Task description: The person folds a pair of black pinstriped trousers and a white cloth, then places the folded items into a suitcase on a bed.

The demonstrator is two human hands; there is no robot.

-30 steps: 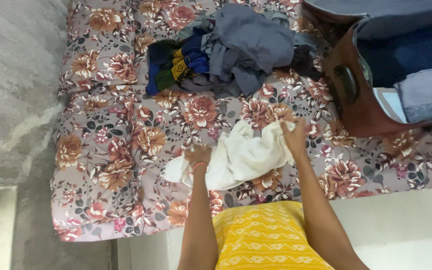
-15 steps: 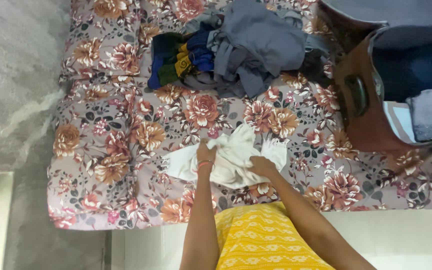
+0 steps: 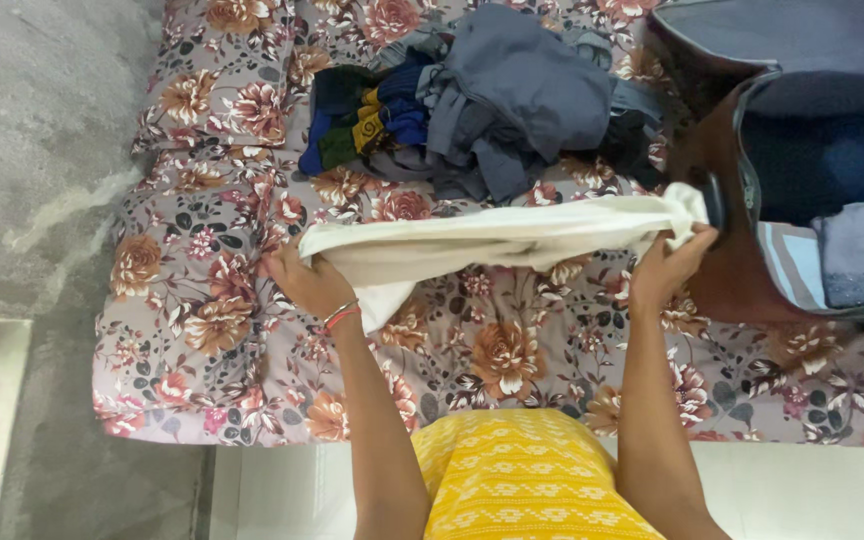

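A moment ago the white cloth (image 3: 492, 245) lay bunched near the bed's (image 3: 202, 340) front edge; now it is pulled out long between both hands, lifted over the middle of the floral sheet; the left hand (image 3: 307, 282) clenches one end, the right hand (image 3: 667, 265) the other, so a fold looks underway; the clothes pile (image 3: 492, 95) crowds the far edge, the open suitcase (image 3: 752, 200) the right; bare sheet lies below and leftward.

A floral-sheeted bed (image 3: 202, 340) carries a heap of dark clothes (image 3: 492, 100) and an open brown suitcase (image 3: 722, 270).
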